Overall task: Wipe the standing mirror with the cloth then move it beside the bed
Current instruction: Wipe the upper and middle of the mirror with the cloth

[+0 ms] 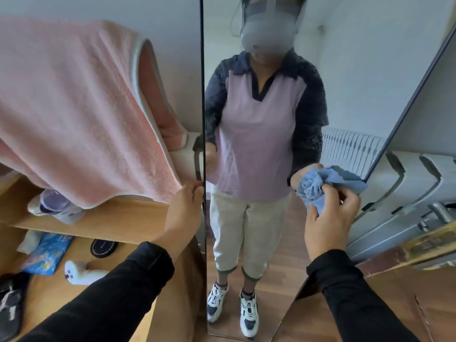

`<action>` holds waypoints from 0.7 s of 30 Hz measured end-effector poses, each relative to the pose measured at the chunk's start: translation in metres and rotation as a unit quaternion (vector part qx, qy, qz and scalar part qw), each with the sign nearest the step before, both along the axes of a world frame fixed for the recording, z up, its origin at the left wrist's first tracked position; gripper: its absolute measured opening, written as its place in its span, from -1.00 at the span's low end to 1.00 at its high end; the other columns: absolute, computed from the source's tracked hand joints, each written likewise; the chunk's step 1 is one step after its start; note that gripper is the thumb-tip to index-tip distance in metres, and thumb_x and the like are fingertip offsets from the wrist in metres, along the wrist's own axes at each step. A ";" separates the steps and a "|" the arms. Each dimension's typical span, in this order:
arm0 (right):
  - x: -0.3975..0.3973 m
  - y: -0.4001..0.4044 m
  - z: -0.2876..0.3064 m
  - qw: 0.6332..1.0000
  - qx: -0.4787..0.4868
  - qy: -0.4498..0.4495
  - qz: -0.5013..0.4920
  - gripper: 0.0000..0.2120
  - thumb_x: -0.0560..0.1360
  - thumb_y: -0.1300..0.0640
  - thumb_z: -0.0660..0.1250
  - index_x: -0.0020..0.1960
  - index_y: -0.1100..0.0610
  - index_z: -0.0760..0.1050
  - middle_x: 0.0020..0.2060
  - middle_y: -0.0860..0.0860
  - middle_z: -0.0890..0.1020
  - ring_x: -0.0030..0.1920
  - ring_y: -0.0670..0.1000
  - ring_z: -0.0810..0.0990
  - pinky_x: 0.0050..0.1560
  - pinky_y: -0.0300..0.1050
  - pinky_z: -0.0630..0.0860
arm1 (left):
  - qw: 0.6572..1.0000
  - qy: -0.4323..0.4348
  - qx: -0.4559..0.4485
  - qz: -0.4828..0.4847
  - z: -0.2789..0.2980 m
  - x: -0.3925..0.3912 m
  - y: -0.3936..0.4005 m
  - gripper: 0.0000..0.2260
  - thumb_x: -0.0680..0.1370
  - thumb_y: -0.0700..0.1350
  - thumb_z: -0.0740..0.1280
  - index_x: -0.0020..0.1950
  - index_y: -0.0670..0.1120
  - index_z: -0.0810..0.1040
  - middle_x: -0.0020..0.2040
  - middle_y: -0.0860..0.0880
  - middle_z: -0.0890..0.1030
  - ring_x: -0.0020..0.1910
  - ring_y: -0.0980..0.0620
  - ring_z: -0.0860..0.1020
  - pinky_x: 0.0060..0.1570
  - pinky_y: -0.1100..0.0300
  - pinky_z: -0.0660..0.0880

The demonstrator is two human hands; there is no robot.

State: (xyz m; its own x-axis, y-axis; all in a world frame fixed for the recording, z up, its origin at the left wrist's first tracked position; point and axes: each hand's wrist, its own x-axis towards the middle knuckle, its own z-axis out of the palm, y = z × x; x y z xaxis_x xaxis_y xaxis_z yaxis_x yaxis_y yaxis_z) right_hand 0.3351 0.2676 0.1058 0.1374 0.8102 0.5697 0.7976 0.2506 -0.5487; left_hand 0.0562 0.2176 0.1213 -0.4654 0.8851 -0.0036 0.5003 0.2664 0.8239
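While the left hand (187, 206) grips the standing mirror (271, 119) edge to steady it, the right hand (330, 218) holds the bunched blue cloth (320, 183) at the glass, apparently for wiping

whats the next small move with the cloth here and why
Probably sweep the blue cloth leftward across the glass. The right hand holds it bunched against the standing mirror near the right edge, the left hand grips the left frame edge to steady it, and most of the glass lies to the left.
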 end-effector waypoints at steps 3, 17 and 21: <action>-0.019 -0.001 -0.003 0.997 0.007 -0.079 0.003 -0.55 0.39 0.38 0.50 0.22 0.14 0.51 0.20 0.17 0.39 0.21 0.22 0.40 0.15 0.19 0.54 | 0.999 0.014 -0.008 -0.040 -0.003 -0.008 0.006 -0.74 0.69 -0.07 0.09 0.21 -0.02 0.55 -0.06 0.05 0.61 -0.02 -0.01 0.63 -0.12 0.12 0.48; -0.181 -0.028 -0.031 0.963 -0.044 -0.132 0.232 -0.82 0.48 0.27 0.39 0.06 0.09 0.62 -0.06 0.10 0.56 -0.12 0.15 0.58 -0.27 0.00 0.60 | 0.986 0.098 -0.046 -0.125 -0.003 -0.028 0.017 -0.74 0.71 -0.01 0.10 0.17 -0.05 0.55 -0.13 0.01 0.57 -0.16 -0.04 0.55 -0.23 0.22 0.34; -0.151 -0.025 -0.029 0.976 -0.056 -0.132 0.162 -0.83 0.50 0.20 0.37 0.09 0.07 0.58 -0.01 0.08 0.47 -0.04 0.08 0.48 -0.15 -0.03 0.58 | 0.984 0.080 -0.039 -0.152 -0.007 -0.033 0.019 -0.78 0.70 0.05 0.08 0.08 0.07 0.51 -0.12 0.02 0.59 -0.11 -0.09 0.66 -0.15 0.06 0.54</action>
